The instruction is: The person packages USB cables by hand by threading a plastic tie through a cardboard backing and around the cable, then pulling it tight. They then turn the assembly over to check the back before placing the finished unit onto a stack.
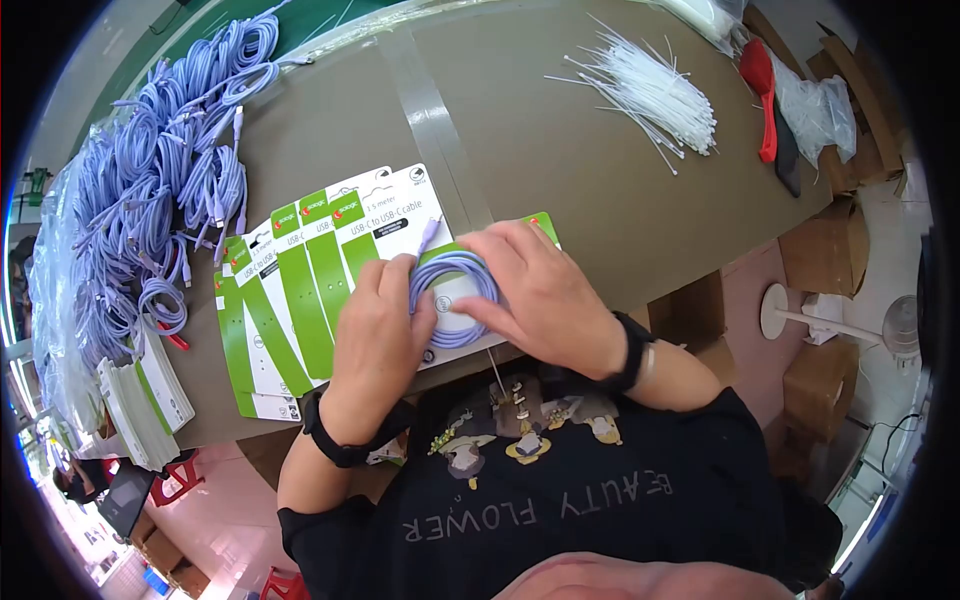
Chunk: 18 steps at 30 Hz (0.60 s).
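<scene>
A coiled lavender USB-C cable [450, 262] lies on a green and white cardboard package card [545, 228] near the table's front edge. My left hand [375, 325] grips the coil's left side, its thumb inside the ring. On the right side, my right hand [545, 300] curls around the coil, thumb also reaching into the ring. One cable plug [429, 232] points up above the coil. A thin white zip tie [496, 370] sticks out below the card toward my shirt. More printed cards [325, 265] overlap in a fanned row left of the coil.
A large heap of lavender cables [150, 170] covers the table's left side. Below it stands a stack of cards [140, 410]. White zip ties [655, 95] lie in a pile at the back right, near a red-handled tool [767, 110] and clear plastic bags [820, 110].
</scene>
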### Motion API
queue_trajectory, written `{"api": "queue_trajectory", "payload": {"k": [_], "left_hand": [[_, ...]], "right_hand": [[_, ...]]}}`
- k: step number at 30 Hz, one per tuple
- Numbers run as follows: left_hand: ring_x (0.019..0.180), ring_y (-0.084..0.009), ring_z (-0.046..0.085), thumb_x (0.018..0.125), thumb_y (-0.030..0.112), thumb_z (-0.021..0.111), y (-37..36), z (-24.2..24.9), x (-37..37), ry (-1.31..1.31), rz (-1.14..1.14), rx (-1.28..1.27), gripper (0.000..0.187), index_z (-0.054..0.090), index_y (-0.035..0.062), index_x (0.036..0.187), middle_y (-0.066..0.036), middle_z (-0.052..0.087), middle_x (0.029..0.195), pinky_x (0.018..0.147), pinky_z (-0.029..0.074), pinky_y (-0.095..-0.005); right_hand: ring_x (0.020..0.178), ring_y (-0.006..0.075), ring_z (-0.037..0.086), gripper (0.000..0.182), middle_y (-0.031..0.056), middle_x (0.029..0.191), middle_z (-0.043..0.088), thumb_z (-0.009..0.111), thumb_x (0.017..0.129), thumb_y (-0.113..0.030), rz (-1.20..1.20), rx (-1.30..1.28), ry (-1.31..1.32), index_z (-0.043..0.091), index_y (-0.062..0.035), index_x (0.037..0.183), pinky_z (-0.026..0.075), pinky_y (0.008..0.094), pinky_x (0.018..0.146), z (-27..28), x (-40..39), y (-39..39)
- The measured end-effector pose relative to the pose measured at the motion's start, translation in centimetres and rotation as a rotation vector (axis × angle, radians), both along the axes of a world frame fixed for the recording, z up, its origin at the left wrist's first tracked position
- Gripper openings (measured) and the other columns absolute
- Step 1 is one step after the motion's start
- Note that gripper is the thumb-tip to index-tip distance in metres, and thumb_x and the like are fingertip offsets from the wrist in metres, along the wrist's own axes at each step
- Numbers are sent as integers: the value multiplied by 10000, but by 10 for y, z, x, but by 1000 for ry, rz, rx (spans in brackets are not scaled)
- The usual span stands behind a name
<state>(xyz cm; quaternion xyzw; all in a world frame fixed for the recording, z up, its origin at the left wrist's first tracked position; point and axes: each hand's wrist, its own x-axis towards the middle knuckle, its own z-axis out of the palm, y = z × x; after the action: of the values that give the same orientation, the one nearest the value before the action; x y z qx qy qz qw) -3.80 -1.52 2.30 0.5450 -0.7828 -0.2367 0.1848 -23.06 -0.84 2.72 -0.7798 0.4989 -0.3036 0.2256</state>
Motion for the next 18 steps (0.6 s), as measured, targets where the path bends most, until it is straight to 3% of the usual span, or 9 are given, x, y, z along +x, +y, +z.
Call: {"api": "queue_trajectory", "payload": {"k": [3, 6, 14, 15, 18], "left_hand": [[830, -367, 583, 778, 6, 623, 2, -4, -3, 34, 1, -16, 314, 557, -11, 1084, -184, 562, 954, 733, 482, -430], [862, -342, 567, 737, -35, 617, -7, -12, -2, 29, -147, -225, 374, 565, -15, 1106, -161, 565, 955, 748, 480, -414], [897, -320, 524, 685, -49, 626, -33, -12, 11, 174, -463, -80, 429, 577, -14, 1110, -149, 562, 975, 787, 466, -405], [897, -320, 524, 685, -49, 626, -32, -10, 9, 174, -463, -78, 429, 577, -14, 1110, -149, 562, 975, 787, 466, -405], [892, -328, 523, 686, 9, 649, -21, 8, -3, -20, -166, -190, 352, 576, -22, 1029, -157, 565, 968, 783, 459, -424]], "right_hand": [[967, 302, 555, 322, 157, 1017, 561, 710, 778, -93, -41, 3, 31, 604, -14, 1071, 481, 358, 793, -18, 4, 2], [923, 289, 562, 314, 139, 997, 565, 711, 762, -64, -63, -24, 29, 614, -14, 1056, 479, 361, 781, -28, 5, 4], [830, 267, 564, 323, 91, 935, 594, 725, 726, -14, -127, -116, -42, 645, -10, 1039, 478, 358, 738, -22, 10, -1], [822, 266, 562, 318, 87, 943, 596, 727, 723, -10, -101, -139, -27, 652, -8, 1032, 477, 357, 737, -25, 9, -1], [817, 263, 562, 296, 82, 962, 596, 728, 714, -3, -88, -155, -9, 662, -8, 1003, 476, 354, 738, -31, 9, 0]]}}
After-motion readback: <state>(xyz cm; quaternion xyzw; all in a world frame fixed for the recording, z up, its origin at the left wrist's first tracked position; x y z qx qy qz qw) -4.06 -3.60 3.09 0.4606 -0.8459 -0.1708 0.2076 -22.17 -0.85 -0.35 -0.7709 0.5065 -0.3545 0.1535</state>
